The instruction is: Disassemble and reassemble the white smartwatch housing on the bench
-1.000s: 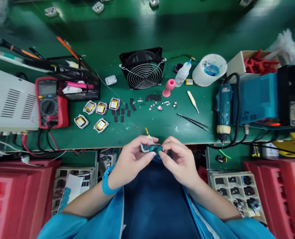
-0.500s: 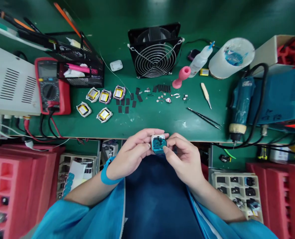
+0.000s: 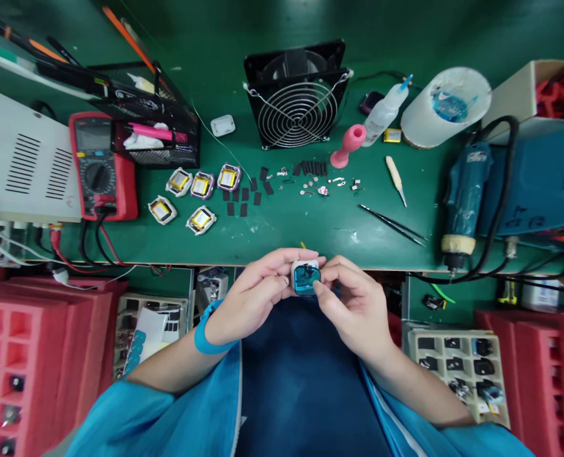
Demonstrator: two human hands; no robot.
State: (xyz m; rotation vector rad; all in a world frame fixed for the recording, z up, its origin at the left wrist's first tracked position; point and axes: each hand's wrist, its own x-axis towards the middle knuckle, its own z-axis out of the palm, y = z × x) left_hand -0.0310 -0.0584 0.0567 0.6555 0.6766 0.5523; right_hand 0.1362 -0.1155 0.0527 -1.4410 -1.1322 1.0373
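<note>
Your left hand grasps a small pale casing, thumb towards its left side and fingers curled behind it. Your right hand has the right edge of a dark-edged blue panel pinched between thumb and forefinger. Panel and casing are together between your hands, at the near edge of the green bench, the panel in front of the casing.

Writing: no brand can be read. The blue box at your right bears dark hand-drawn characters, too unclear to transcribe. The pale patch on the electric screwdriver carries marks that are illegible. Prints on the batteries in the five casings and on the loose yellow battery are too small to read, as are the dial markings of the red multimeter.

Visibility: your fingers cover the casing's sides, and its back is out of sight. Whether the panel is seated in it, you cannot be told from this angle. A yellow tip shows above your left fingers, its lower part hidden. The blue box and the carton are cut off at the right
</note>
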